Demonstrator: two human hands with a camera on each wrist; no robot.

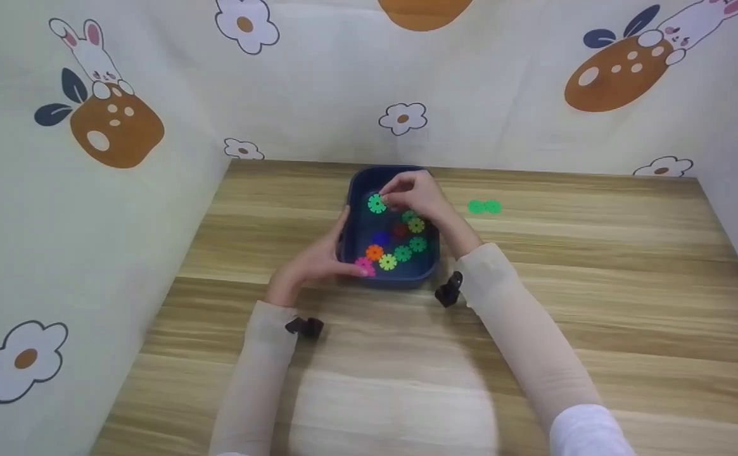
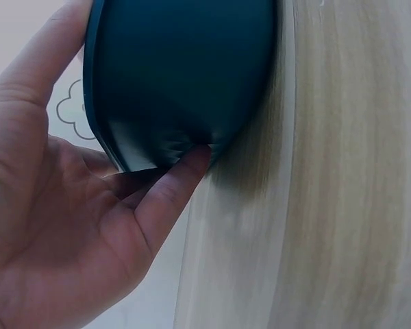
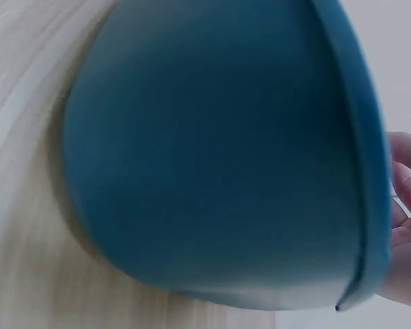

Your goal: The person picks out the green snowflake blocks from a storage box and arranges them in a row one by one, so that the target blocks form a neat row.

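A dark blue plastic bin [image 1: 389, 276] stands on the wooden table with several notched snowflake building discs inside. My left hand [image 1: 323, 258] grips its left side, thumb over the near-left rim by a pink disc [image 1: 364, 264]. In the left wrist view, fingers press the bin's outer wall [image 2: 185, 75]. Over the bin, my right hand [image 1: 424, 195] pinches a green snowflake disc [image 1: 376, 203] between thumb and fingertips. Below lie an orange disc [image 1: 374, 252], a yellow disc [image 1: 388, 261], a blue disc [image 1: 381, 238] and several green ones. The bin's wall [image 3: 219, 157] mostly blocks the right wrist view.
Two joined green discs [image 1: 484, 206] lie on the table [image 1: 597, 285] right of the bin. A cream cloth backdrop [image 1: 318, 88] printed with rabbits and flowers rises behind the table and at its sides. Black wrist mounts [image 1: 449, 289] stick out from both sleeves.
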